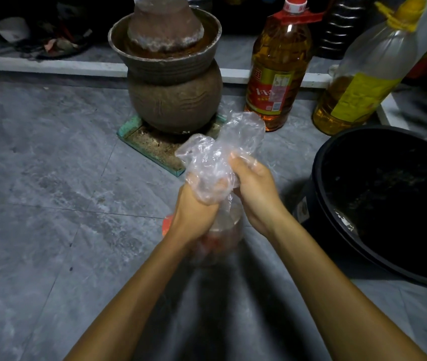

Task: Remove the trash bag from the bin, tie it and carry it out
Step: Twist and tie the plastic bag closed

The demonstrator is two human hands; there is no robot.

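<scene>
A clear plastic trash bag (222,152) is out of the bin and held over the grey tiled floor. Its loose top bunches upward in two crumpled flaps; its lower part with reddish trash hangs below my hands, partly hidden by my left wrist. My left hand (194,217) grips the gathered neck of the bag from the left. My right hand (254,188) grips the bag's top just beside it, fingers curled into the plastic. The black bin (337,204) stands at the right, its dark inside showing no bag.
A brown clay jar (175,100) with a bowl lid sits on a green tray (152,149) straight ahead. Two oil bottles (277,74), (358,82) stand at the back right along a white ledge (50,65). Grey floor tiles spread to the left.
</scene>
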